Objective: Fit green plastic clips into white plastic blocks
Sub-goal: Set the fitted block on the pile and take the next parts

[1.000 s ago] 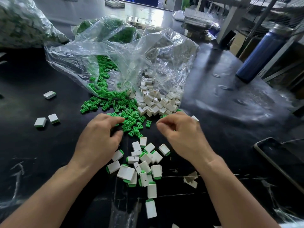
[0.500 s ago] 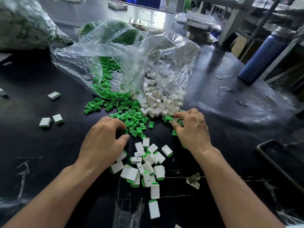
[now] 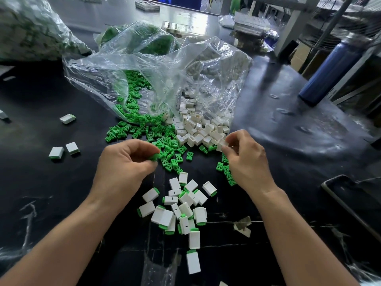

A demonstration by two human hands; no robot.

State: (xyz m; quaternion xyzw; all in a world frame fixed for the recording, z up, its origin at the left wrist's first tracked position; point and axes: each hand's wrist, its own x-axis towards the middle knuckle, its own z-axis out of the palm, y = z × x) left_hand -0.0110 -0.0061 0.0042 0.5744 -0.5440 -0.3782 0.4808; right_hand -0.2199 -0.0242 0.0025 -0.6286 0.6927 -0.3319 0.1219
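At ten o'clock a bulging sack is cut off by the frame edge, and its pale and green contents are too blurred to tell apart. At nine o'clock, three stray finished pieces lie on the black table.

Just left of centre, the left hand is curled, with thumb and forefinger pinching a green clip. Only a sliver of the clip shows past the fingertips. At twelve o'clock from that hand, a heap of loose clips spills from a crumpled clear bag, whose folds and glare veil the parts deeper inside.

At six o'clock, between the wrists, lies a pile of fitted blocks, each showing a green end. At one o'clock of that pile sits the heap of empty white blocks, touching the clips.

The right hand grasps one white block between thumb and fingertips at the heap's near edge. Its fingers cover much of the block, and its palm hides part of a few more clips.

At two o'clock stands a blurred blue bottle. At four o'clock a dark flat object is cut off by the frame, and what it is cannot be made out.
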